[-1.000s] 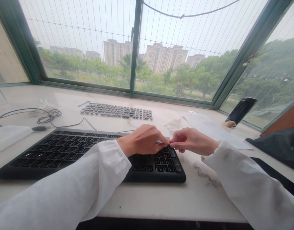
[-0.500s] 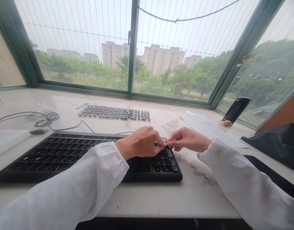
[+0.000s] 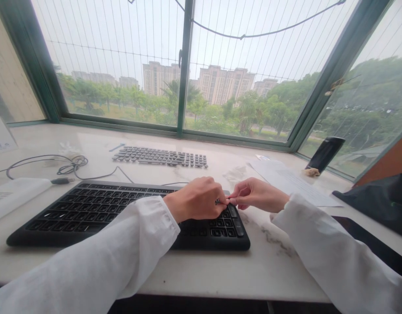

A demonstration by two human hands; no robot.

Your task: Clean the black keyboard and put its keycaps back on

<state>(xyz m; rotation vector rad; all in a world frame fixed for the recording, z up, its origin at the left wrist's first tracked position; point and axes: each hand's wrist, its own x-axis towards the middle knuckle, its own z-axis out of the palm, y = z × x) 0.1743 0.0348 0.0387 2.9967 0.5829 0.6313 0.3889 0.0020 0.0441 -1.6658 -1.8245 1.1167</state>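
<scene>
A black keyboard [image 3: 89,209] lies on the pale marble sill in front of me. My left hand [image 3: 197,198] rests over its right end with the fingers curled and pinched at the top-right corner of the key field. My right hand [image 3: 258,195] comes in from the right, fingers pinched, its tips touching those of my left hand above that corner. What the fingertips hold is too small to make out. Both arms wear white sleeves.
A set of loose black keycaps [image 3: 161,156] is laid out in rows near the window. A black cable [image 3: 56,163] coils at left beside a white box [image 3: 14,196]. Paper sheets [image 3: 292,181], a black device [image 3: 325,155] and a dark bag [image 3: 380,198] sit at right.
Both hands stay pinched together at the keyboard's top-right corner; the view has shifted slightly, little else differs.
</scene>
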